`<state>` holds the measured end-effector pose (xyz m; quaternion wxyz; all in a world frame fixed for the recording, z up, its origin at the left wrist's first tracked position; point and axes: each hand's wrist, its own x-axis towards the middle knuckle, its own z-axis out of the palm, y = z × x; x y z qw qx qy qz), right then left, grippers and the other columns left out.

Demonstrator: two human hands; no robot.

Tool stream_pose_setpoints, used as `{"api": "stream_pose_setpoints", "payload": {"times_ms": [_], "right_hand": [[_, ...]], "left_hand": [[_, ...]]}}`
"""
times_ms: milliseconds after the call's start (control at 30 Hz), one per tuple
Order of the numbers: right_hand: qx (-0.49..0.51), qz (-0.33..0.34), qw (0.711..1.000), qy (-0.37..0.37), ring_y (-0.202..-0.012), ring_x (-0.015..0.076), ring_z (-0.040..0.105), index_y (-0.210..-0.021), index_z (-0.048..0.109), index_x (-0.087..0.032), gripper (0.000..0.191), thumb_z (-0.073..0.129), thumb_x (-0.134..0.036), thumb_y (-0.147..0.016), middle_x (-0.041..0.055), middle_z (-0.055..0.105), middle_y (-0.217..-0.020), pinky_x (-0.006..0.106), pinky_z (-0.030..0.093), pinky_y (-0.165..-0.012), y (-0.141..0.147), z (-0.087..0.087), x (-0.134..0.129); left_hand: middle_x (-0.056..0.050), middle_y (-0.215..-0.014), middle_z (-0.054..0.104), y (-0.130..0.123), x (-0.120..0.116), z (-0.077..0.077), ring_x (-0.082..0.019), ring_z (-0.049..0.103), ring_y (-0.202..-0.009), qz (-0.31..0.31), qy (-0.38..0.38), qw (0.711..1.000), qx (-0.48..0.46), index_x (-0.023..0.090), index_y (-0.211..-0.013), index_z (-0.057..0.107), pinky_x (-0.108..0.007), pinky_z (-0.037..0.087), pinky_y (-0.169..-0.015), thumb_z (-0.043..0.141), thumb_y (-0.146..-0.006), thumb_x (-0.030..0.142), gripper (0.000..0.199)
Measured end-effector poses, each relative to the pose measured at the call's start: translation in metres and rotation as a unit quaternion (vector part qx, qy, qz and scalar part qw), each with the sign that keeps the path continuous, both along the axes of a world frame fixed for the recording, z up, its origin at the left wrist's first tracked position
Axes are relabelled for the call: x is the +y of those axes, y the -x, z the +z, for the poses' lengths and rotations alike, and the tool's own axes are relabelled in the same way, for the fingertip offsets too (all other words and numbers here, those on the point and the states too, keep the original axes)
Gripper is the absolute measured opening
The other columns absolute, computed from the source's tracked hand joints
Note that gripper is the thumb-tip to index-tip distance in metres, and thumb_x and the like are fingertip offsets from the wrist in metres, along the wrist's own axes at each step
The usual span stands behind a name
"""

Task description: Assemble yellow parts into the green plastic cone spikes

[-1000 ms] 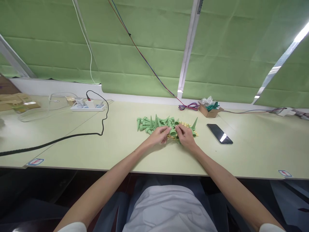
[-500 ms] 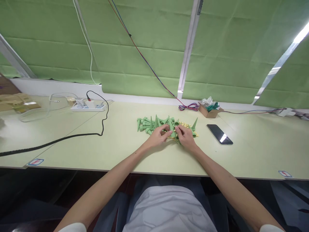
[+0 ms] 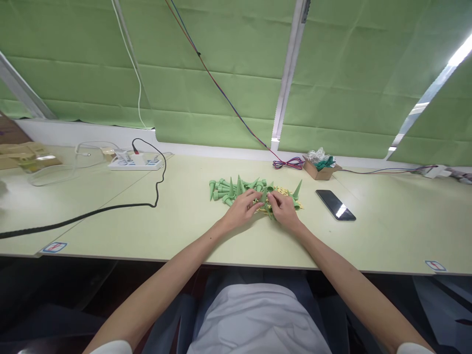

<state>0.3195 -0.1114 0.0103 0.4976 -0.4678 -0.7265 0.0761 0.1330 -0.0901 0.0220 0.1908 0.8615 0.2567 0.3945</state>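
My left hand (image 3: 242,208) is closed with thumb and fingertips on a green plastic plant-watering spike (image 3: 264,195), which points upward between my hands. Close to its right side, the fingers of my right hand (image 3: 283,208) are pinched together; what they hold is hidden. Behind and left of my hands lies a pile of similar green spikes (image 3: 223,189), some lying flat and some standing on end. Small yellow pieces (image 3: 283,191) are spread behind my right hand. One more spike (image 3: 297,190) stands upright just right of it.
A black phone (image 3: 335,204) lies right of the pile. Behind it stands a small cardboard box (image 3: 320,172) beside coiled red-blue wire (image 3: 289,163). To the left are a white power strip (image 3: 134,165) and a black cable (image 3: 110,208) crossing the table.
The spike between my hands has moved slightly right and now appears shorter, with its point lower. Both hands have barely moved; my left fingers have shifted slightly.
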Motion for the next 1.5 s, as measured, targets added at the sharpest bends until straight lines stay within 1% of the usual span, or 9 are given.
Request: {"api": "stream_pose_setpoints", "payload": {"times_ms": [167, 367, 633, 767, 867, 967, 1067, 1267, 1500], "right_hand": [[-0.003, -0.005, 1.0, -0.001, -0.05, 0.0124, 0.034, -0.065, 0.039, -0.021, 0.038, 0.04, -0.04, -0.098, -0.0043, 0.035, -0.054, 0.028, 0.028, -0.054, 0.0, 0.0, 0.001], [0.001, -0.016, 1.0, 0.001, -0.05, 0.0126, 0.035, -0.064, 0.04, -0.022, 0.039, 0.04, -0.042, -0.097, -0.0042, 0.035, -0.053, 0.028, 0.028, -0.054, 0.001, 0.0, 0.001], [0.014, -0.02, 1.0, 0.003, -0.052, 0.0131, 0.037, -0.066, 0.045, -0.021, 0.039, 0.041, -0.045, -0.097, -0.0033, 0.039, -0.055, 0.028, 0.029, -0.054, 0.002, 0.002, 0.0], [0.02, -0.022, 1.0, -0.001, -0.053, 0.0131, 0.036, -0.067, 0.045, -0.021, 0.039, 0.041, -0.045, -0.098, -0.0035, 0.038, -0.056, 0.028, 0.029, -0.055, 0.002, 0.002, 0.0], [0.028, -0.029, 0.999, -0.007, -0.054, 0.013, 0.035, -0.068, 0.045, -0.021, 0.038, 0.042, -0.044, -0.098, -0.0037, 0.038, -0.056, 0.027, 0.029, -0.055, 0.001, 0.002, 0.0], [0.037, -0.035, 0.999, -0.015, -0.054, 0.0128, 0.036, -0.07, 0.046, -0.021, 0.036, 0.042, -0.043, -0.098, -0.0038, 0.039, -0.057, 0.027, 0.03, -0.056, 0.001, 0.003, 0.0], [0.043, -0.036, 0.998, -0.018, -0.054, 0.0127, 0.036, -0.071, 0.047, -0.021, 0.036, 0.042, -0.043, -0.098, -0.0039, 0.039, -0.057, 0.027, 0.03, -0.056, 0.001, 0.003, 0.0], [0.043, -0.026, 0.999, -0.006, -0.054, 0.0132, 0.038, -0.073, 0.05, -0.021, 0.037, 0.041, -0.046, -0.098, -0.0033, 0.041, -0.057, 0.027, 0.032, -0.056, 0.003, 0.002, -0.001], [0.036, 0.007, 0.999, 0.012, -0.054, 0.013, 0.038, -0.071, 0.05, -0.021, 0.038, 0.041, -0.047, -0.098, -0.0032, 0.042, -0.058, 0.027, 0.032, -0.056, 0.004, 0.003, -0.003]], "left_hand": [[-0.008, -0.106, 0.057, 0.001, 0.003, -0.003, -0.009, 0.048, -0.064, -0.004, -0.037, 0.999, 0.012, 0.018, -0.111, 0.062, -0.024, 0.043, -0.064, 0.048, -0.098, 0.032, 0.024], [-0.009, -0.11, 0.056, -0.001, 0.005, -0.004, -0.008, 0.047, -0.06, 0.024, -0.048, 0.998, 0.018, 0.018, -0.113, 0.061, -0.026, 0.045, -0.065, 0.048, -0.098, 0.031, 0.024], [-0.009, -0.118, 0.052, -0.002, 0.005, -0.005, -0.006, 0.045, -0.055, 0.061, -0.029, 0.998, 0.008, 0.02, -0.111, 0.059, -0.027, 0.045, -0.064, 0.05, -0.097, 0.031, 0.021], [-0.005, -0.102, 0.056, -0.004, 0.001, -0.001, -0.008, 0.046, -0.057, 0.086, 0.0, 0.996, -0.015, 0.018, -0.105, 0.054, -0.026, 0.042, -0.062, 0.054, -0.094, 0.034, 0.019], [-0.002, -0.084, 0.057, -0.005, 0.0, 0.001, -0.01, 0.046, -0.059, 0.096, 0.012, 0.995, -0.02, 0.017, -0.091, 0.053, -0.026, 0.038, -0.061, 0.053, -0.095, 0.037, 0.02], [-0.001, -0.068, 0.054, -0.006, 0.001, 0.002, -0.012, 0.045, -0.06, 0.083, 0.012, 0.996, -0.019, 0.016, -0.072, 0.053, -0.026, 0.036, -0.061, 0.045, -0.098, 0.039, 0.036], [0.0, -0.056, 0.051, -0.007, 0.0, 0.003, -0.012, 0.046, -0.056, 0.071, 0.069, 0.995, -0.028, 0.015, -0.062, 0.057, -0.026, 0.036, -0.06, 0.039, -0.099, 0.047, 0.052], [-0.002, -0.051, 0.057, -0.006, -0.001, 0.006, -0.012, 0.051, -0.051, 0.062, 0.215, 0.974, -0.032, 0.014, -0.061, 0.069, -0.025, 0.039, -0.057, 0.034, -0.097, 0.059, 0.067], [-0.005, -0.055, 0.062, -0.006, 0.001, 0.005, -0.013, 0.052, -0.049, 0.05, 0.254, 0.965, -0.036, 0.013, -0.061, 0.069, -0.027, 0.041, -0.055, 0.036, -0.093, 0.065, 0.07]]}}
